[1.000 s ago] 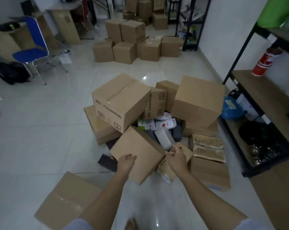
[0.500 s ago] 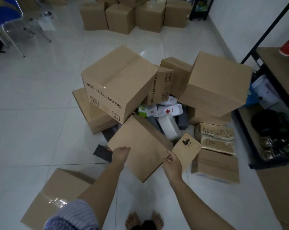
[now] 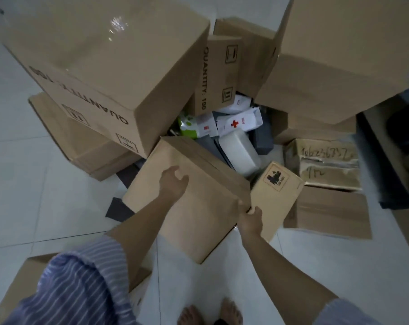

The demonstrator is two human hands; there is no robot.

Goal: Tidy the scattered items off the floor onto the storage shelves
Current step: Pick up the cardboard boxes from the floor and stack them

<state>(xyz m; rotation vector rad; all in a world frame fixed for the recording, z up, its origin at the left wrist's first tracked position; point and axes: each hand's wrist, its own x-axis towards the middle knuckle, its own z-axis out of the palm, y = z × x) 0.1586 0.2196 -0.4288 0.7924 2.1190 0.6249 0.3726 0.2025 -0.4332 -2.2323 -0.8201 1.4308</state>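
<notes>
A plain brown cardboard box (image 3: 198, 221) lies tilted on the white tiled floor in front of me, in a pile of boxes. My left hand (image 3: 173, 184) rests on its top face with the fingers loosely curved and nothing in them. My right hand (image 3: 250, 216) grips the box's right corner, thumb over the edge. A small brown box with a black logo (image 3: 276, 195) leans right beside that hand. Behind lie white packets with a red cross (image 3: 238, 123) and a white box (image 3: 238, 151).
A large box printed QUANTITY (image 3: 109, 55) looms at upper left, another large box (image 3: 339, 55) at upper right. A box with handwritten numbers (image 3: 325, 165) sits on a flat box (image 3: 332, 214). The low shelf (image 3: 386, 141) is at right. One more box (image 3: 23, 285) lies by my feet (image 3: 208, 313).
I have bent in much closer to the pile. My left hand slid from the box's left corner onto its top face. My right hand moved onto the box's right corner.
</notes>
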